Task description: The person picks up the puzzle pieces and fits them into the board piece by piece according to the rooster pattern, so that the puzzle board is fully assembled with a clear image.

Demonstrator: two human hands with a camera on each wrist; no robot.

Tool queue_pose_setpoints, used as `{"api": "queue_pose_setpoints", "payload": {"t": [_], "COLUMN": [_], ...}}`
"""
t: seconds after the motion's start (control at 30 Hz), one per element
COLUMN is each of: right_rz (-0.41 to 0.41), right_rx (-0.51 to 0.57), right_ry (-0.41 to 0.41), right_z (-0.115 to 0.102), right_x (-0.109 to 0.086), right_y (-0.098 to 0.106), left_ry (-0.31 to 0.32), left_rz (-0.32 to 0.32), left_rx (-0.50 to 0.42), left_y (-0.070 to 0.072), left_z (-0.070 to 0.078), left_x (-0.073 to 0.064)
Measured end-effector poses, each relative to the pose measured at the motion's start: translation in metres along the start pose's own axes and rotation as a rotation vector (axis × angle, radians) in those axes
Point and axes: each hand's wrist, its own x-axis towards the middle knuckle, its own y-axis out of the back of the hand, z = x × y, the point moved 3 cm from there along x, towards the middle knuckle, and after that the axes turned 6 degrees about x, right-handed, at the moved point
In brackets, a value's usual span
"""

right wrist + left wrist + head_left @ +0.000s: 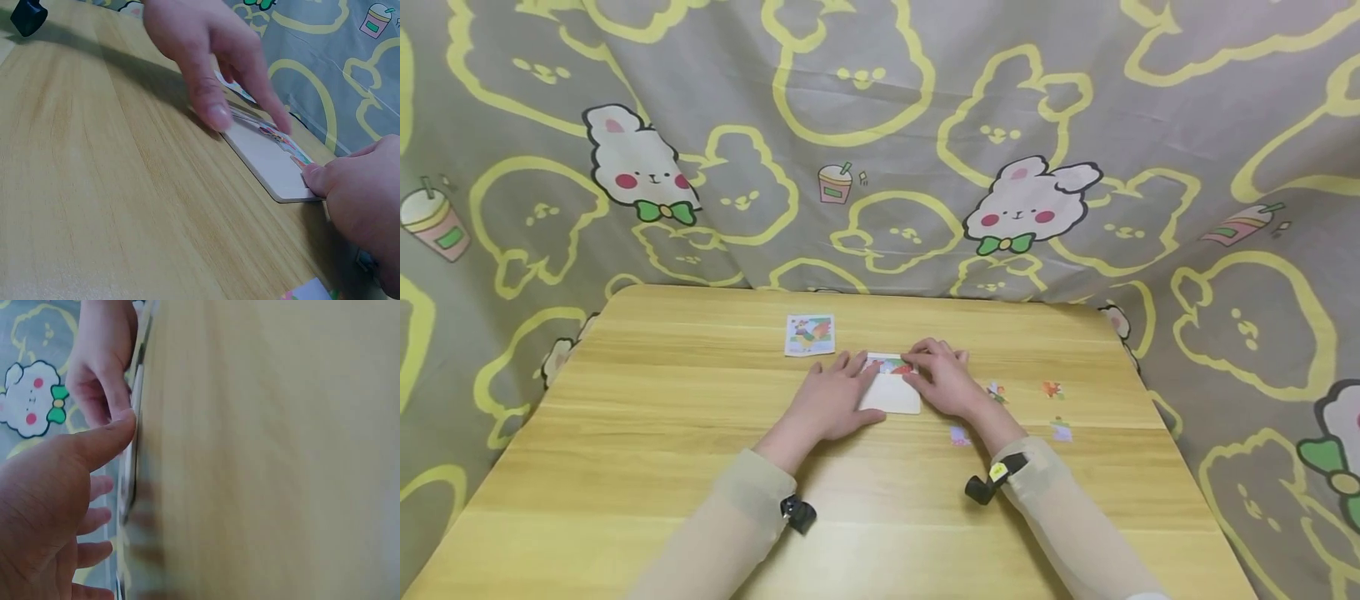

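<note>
A white puzzle board (891, 397) lies on the table, with joined colourful pieces (887, 365) along its far edge. My left hand (831, 402) rests at the board's left side, fingers extended toward the far corner and thumb at the near edge. At the right side, my right hand (949, 382) has thumb and index finger on either side of a reddish puzzle piece (904, 367), which it pinches against the board. In the right wrist view the right thumb (317, 178) lies at the end of the row of pieces; the hand hides the board's far right corner.
Loose puzzle pieces lie to the right: one beside the right wrist (996, 392), an orange piece (1052, 389), a pale piece (1061, 430) and a purple piece (959, 436). A square picture card (809, 335) lies behind the left hand. A patterned curtain (880, 167) surrounds the table.
</note>
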Motion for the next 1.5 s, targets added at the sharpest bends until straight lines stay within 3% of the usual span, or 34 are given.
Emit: {"api": "queue_pose_setpoints", "payload": {"t": [0.17,0.37,0.83,1.3,1.5], "right_rz": [-0.003,-0.002,-0.013,-0.038,-0.025], "right_rx": [0.002,0.009,0.065,0.234,0.194], "right_ry": [-0.006,0.005,0.034,-0.044,-0.023], "right_z": [0.001,0.0,-0.002,0.008,0.016], "right_x": [0.0,-0.001,-0.006,-0.043,-0.058], "right_y": [0.001,0.001,0.01,0.05,0.061], "left_ry": [0.003,0.002,0.014,0.03,0.039], "left_rz": [0.018,0.019,-0.013,-0.046,-0.046], "left_rx": [-0.053,-0.103,-0.168,-0.203,-0.176], "left_y": [-0.003,-0.007,-0.003,-0.002,-0.006], "left_z": [-0.014,-0.022,-0.021,-0.02,-0.02], "left_x": [-0.009,-0.01,-0.009,-0.009,-0.006]}}
